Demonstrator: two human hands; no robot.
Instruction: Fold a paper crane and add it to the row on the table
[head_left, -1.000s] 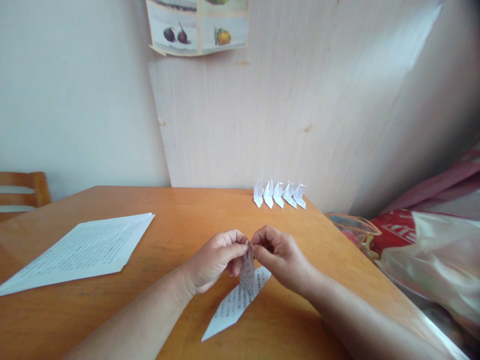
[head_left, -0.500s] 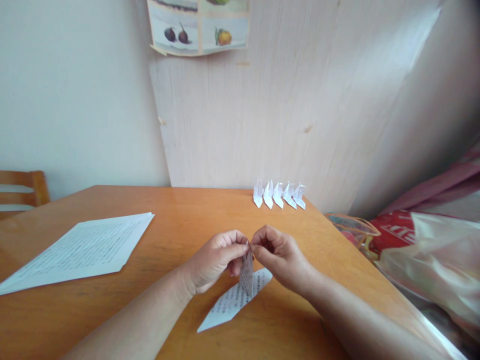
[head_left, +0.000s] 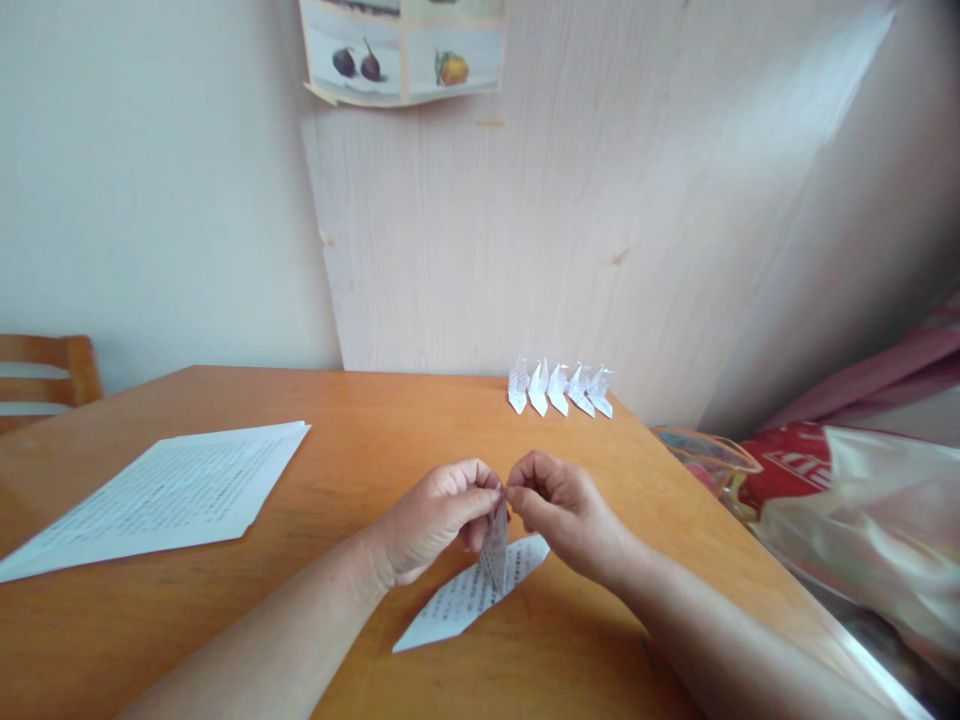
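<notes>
A folded piece of printed paper (head_left: 450,612) is just above or on the wooden table, with two pointed ends spread flat and a narrow upright part rising from its middle. My left hand (head_left: 448,510) is closed, thumb and forefinger pinching the top of that upright part. From the other side my right hand (head_left: 564,505) pinches the same tip, its fingertips almost touching the left ones. The fingertips hide the very top of the fold. At the table's back right, several folded paper figures (head_left: 559,390) of like shape stand in a row.
A stack of printed sheets (head_left: 172,495) lies on the table (head_left: 375,430) at left. A chair back (head_left: 49,370) shows beyond it. Past the table's right edge are a red bag (head_left: 787,460) and a whitish plastic bag (head_left: 885,530). A fruit picture (head_left: 405,60) hangs on the wall.
Both hands keep their pinch on the folded paper's tip, and the paper looks the same. The whole view has shifted very slightly.
</notes>
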